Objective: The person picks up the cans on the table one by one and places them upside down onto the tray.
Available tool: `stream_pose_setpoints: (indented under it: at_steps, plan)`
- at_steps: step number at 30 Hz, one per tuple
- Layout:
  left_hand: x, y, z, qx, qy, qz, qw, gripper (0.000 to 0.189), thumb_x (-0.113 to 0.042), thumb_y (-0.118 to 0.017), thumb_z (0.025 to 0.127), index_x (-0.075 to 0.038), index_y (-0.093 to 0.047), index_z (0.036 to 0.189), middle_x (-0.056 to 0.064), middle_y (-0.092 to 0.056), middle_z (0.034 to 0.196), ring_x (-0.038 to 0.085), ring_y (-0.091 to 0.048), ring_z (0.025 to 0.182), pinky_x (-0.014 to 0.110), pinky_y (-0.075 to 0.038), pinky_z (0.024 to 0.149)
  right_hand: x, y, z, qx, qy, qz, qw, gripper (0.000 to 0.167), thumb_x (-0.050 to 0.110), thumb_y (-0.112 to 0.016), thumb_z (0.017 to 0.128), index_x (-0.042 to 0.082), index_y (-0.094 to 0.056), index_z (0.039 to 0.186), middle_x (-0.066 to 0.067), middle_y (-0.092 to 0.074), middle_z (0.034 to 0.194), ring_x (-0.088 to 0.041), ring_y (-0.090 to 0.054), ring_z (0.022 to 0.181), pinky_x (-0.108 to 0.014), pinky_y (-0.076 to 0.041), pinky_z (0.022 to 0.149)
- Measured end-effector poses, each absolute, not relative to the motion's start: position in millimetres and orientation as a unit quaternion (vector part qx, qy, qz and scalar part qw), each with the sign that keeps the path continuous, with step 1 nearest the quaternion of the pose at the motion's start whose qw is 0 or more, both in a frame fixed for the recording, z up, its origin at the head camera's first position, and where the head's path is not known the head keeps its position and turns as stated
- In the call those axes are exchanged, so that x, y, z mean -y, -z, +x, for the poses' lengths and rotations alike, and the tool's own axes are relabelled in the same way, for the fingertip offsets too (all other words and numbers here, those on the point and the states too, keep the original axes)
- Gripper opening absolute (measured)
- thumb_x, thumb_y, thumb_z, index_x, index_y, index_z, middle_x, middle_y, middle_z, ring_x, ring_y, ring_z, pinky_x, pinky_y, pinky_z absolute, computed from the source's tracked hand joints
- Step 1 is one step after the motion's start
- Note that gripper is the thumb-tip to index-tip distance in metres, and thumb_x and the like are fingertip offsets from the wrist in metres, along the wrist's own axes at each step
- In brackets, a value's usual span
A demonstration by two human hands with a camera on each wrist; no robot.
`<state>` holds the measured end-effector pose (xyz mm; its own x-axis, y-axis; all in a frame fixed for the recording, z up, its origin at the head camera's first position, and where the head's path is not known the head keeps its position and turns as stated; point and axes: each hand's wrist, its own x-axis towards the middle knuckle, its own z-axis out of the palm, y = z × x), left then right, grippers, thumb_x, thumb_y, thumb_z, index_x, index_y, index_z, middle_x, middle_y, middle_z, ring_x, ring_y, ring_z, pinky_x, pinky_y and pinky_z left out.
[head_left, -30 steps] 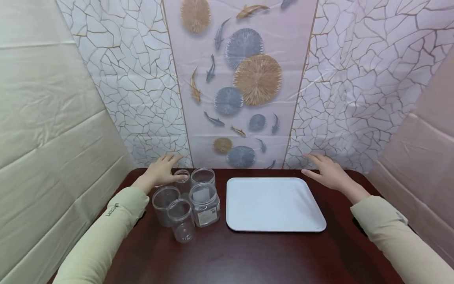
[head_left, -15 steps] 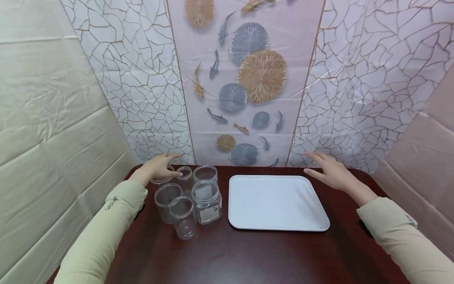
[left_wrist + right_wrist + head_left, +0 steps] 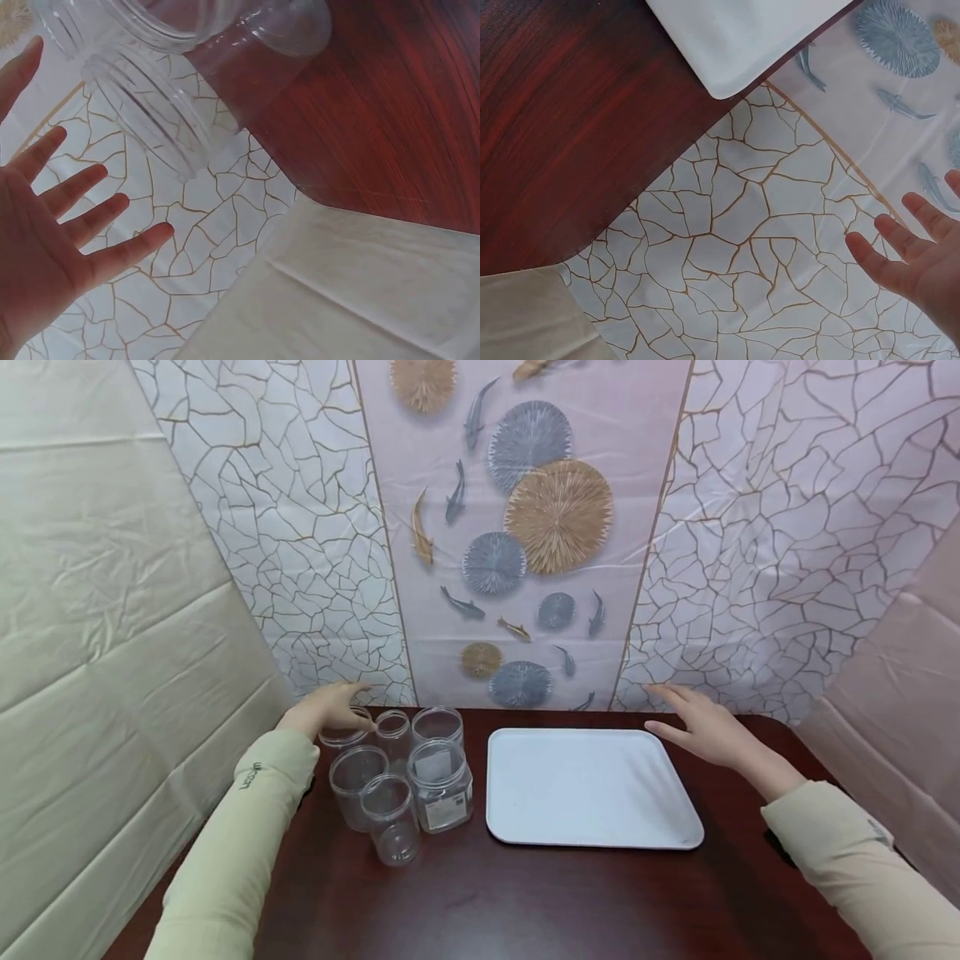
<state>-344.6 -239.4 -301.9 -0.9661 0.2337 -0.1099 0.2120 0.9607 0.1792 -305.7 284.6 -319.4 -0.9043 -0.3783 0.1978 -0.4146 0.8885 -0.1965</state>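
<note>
My left hand (image 3: pixel 330 708) hovers over the back-left jar (image 3: pixel 343 737), fingers spread and holding nothing. In the left wrist view the same hand (image 3: pixel 60 232) shows straight, parted fingers beside a clear jar's rim (image 3: pixel 150 112). Several clear, lidless jars stand together on the left of the table. Among them are a tall slim jar (image 3: pixel 395 835), a wide round jar (image 3: pixel 356 785) and a squarish jar (image 3: pixel 446 806) with a white label. My right hand (image 3: pixel 705 727) is held in the air by the back right corner of a white tray (image 3: pixel 592 785), with fingers extended and nothing in them.
The dark red-brown table (image 3: pixel 480 902) has a rounded back right corner. Behind it hangs a patterned cloth (image 3: pixel 558 518) with fish and round leaf shapes. Beige cloth walls (image 3: pixel 112 652) close off both sides. The tray lies flat to the right of the jars.
My left hand has shifted left, away from the small back jar and over the back-left jar. The right hand keeps its pose. The whole view has tilted slightly.
</note>
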Motion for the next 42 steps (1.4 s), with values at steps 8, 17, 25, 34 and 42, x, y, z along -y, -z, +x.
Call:
stream_pose_setpoints:
  at_steps: [8,17,25,34,42]
  plan:
    - [235.5,294.4,-347.1,-0.99,-0.082,0.084,0.081,0.077,-0.038,-0.07,0.08,-0.001,-0.04,0.141,0.027,-0.04,0.142,0.047,-0.038,0.129,0.058,-0.033,0.105,-281.8,319.5,-304.3,0.968,-0.116,0.207,0.078,0.067,0.042,-0.052,0.095,0.001,-0.032,0.144,-0.033,-0.033,0.142,-0.054,-0.032,0.128,-0.07,-0.03,0.097]
    - [241.6,298.7,-347.9,-0.985,-0.126,0.055,0.1,0.073,-0.033,-0.072,0.079,-0.001,-0.043,0.138,0.028,-0.038,0.143,0.046,-0.037,0.13,0.056,-0.032,0.107,-278.6,321.3,-305.6,0.969,-0.106,0.211,0.081,0.066,0.043,-0.051,0.095,0.003,-0.033,0.144,-0.031,-0.034,0.143,-0.054,-0.033,0.128,-0.07,-0.031,0.096]
    - [242.8,303.5,-347.9,-0.986,-0.132,0.056,0.088,0.067,-0.033,-0.073,0.078,-0.001,-0.049,0.133,0.028,-0.043,0.14,0.045,-0.042,0.126,0.054,-0.036,0.104,-279.6,319.8,-306.1,0.969,-0.102,0.211,0.081,0.065,0.042,-0.051,0.095,0.005,-0.033,0.145,-0.03,-0.033,0.144,-0.054,-0.032,0.128,-0.072,-0.03,0.095]
    - [241.8,307.3,-349.1,-0.986,-0.134,0.056,0.086,0.064,-0.03,-0.074,0.077,0.001,-0.052,0.129,0.028,-0.048,0.134,0.042,-0.048,0.119,0.05,-0.041,0.1,-278.9,323.5,-305.7,0.968,-0.099,0.217,0.085,0.064,0.041,-0.051,0.096,0.005,-0.032,0.145,-0.031,-0.033,0.144,-0.055,-0.032,0.127,-0.073,-0.029,0.094]
    - [240.2,305.4,-348.2,-0.986,-0.129,0.053,0.088,0.063,-0.029,-0.073,0.077,0.001,-0.053,0.128,0.028,-0.05,0.132,0.041,-0.05,0.117,0.05,-0.041,0.099,-278.0,323.7,-304.2,0.968,-0.095,0.215,0.088,0.063,0.039,-0.053,0.095,0.005,-0.034,0.145,-0.031,-0.033,0.143,-0.055,-0.033,0.127,-0.072,-0.028,0.096]
